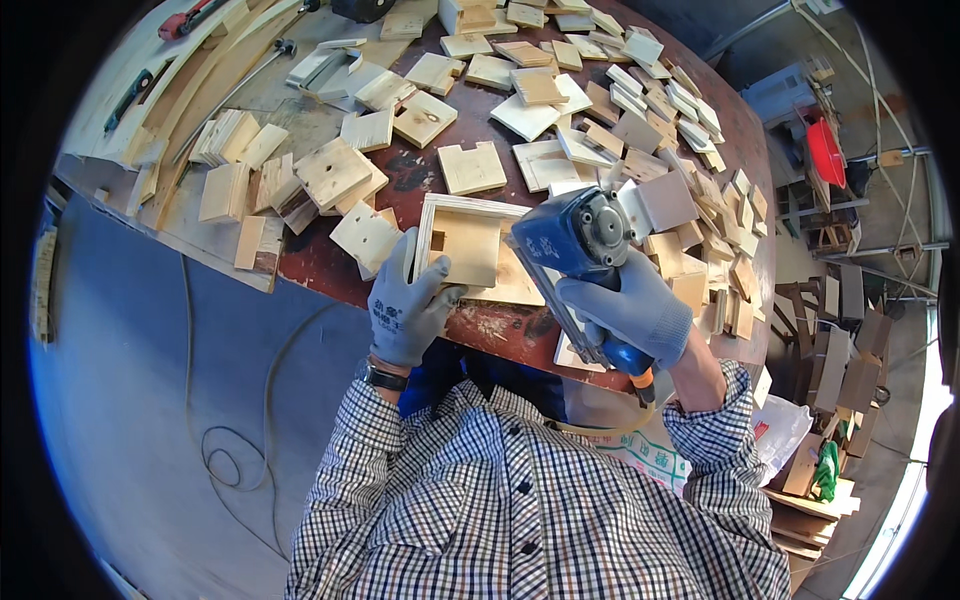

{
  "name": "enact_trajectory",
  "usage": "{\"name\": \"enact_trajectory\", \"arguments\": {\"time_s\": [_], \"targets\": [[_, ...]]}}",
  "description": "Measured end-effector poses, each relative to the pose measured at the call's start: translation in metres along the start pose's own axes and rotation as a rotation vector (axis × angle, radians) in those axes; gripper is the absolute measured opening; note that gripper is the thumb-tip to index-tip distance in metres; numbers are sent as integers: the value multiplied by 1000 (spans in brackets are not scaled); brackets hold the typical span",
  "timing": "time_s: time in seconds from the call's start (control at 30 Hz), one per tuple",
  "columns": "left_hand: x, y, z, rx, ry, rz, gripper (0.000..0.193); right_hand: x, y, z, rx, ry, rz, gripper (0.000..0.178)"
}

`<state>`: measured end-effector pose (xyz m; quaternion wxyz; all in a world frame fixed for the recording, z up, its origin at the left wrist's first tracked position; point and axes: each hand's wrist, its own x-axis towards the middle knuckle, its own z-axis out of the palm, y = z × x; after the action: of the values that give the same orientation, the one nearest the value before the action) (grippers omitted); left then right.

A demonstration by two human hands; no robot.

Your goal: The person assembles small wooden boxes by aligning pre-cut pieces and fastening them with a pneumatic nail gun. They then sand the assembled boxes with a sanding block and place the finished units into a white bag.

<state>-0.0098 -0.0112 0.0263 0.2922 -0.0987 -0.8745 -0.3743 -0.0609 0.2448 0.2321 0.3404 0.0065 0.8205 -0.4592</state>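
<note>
My left hand (405,308), in a grey glove, is closed on the near left corner of a small wooden box (470,260). The fingers are on its side wall and the thumb lies over the near edge. The box sits at the table's near edge, with pale walls and a board inside. My right hand (640,308), gloved too, is wrapped round the grip of a blue nail gun (572,238). The gun is tilted over the right side of the box and hides that part. Whether its nose touches the wood cannot be seen. An orange hose fitting (642,380) hangs below the grip.
Many loose wooden blocks (472,168) cover the dark red table (345,268) ahead and to the right. Long boards, a hammer (284,47) and a red-handled tool (175,26) lie at far left. A hose (268,400) runs across the floor. Wood offcuts (830,350) are stacked at right.
</note>
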Motion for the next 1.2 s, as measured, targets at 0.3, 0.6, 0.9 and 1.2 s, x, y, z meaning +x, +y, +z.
{"name": "enact_trajectory", "arguments": {"time_s": [0.3, 0.6, 0.9, 1.2], "targets": [[1, 4, -2, -39, -5, -72, 59, 15, 4, 12, -28, -31, 56, 33], [0, 6, 0, -76, 17, -91, 56, 16, -2, 0, 25, -38, -33, 36], [1, 10, -3, -107, 1, -128, 58, 31, -23, 1, -95, -126, 29, 41], [-7, 8, 4, -350, 5, -386, 95, 39, -23, 0, -138, -121, 51, 44]]}}
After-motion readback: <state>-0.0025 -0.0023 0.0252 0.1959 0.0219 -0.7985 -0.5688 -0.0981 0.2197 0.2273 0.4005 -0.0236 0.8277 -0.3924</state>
